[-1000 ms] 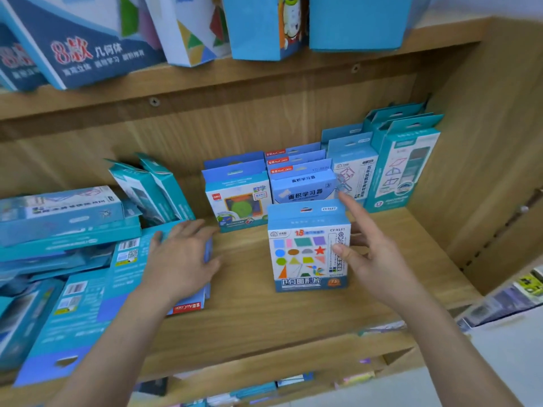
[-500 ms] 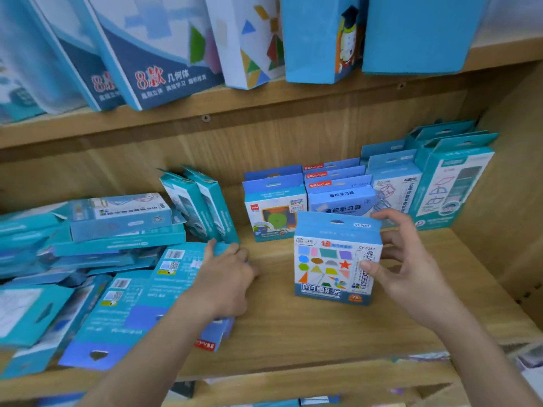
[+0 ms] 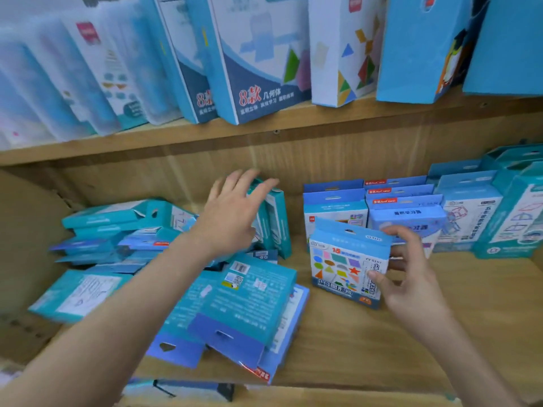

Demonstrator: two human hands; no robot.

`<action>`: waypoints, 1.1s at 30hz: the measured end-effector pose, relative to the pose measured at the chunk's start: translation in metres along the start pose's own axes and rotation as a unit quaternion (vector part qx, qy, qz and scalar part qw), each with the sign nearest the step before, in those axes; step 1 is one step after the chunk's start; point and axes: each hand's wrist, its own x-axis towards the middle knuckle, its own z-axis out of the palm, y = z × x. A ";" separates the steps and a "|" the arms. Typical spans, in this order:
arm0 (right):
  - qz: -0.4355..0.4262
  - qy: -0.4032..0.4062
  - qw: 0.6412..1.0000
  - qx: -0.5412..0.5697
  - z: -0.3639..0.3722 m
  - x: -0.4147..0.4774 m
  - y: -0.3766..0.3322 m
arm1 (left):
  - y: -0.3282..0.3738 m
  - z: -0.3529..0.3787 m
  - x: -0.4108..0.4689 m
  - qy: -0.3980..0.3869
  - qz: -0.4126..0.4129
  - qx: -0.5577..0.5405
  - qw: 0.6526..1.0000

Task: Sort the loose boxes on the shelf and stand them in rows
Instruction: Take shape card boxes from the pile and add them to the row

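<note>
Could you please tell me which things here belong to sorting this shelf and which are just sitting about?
Part of the job:
- shapes box, pinched by the right hand
- leaning teal boxes, at the open left hand
- flat boxes in front
- teal pile at the left
- standing rows
- shelf

Just there:
- large boxes on the board above

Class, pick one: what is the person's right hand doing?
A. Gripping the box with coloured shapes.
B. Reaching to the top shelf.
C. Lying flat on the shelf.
A: the right hand pinches the shapes box at its right edge, thumb in front and fingers behind.
</note>
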 end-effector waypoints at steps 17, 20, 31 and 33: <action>-0.049 -0.008 0.916 -0.397 0.022 0.018 -0.052 | -0.045 -0.003 0.062 -0.155 0.141 -0.063 0.976; -0.019 -0.027 0.909 -0.416 0.025 0.020 -0.060 | -0.050 -0.001 0.052 -0.104 0.170 -0.044 0.979; 0.101 -0.015 0.960 -0.261 -0.018 0.026 -0.069 | -0.027 -0.090 -0.039 0.154 0.237 -0.038 0.958; 0.104 0.013 0.973 -0.208 -0.042 0.025 -0.068 | -0.008 -0.094 -0.054 0.163 0.277 -0.061 0.945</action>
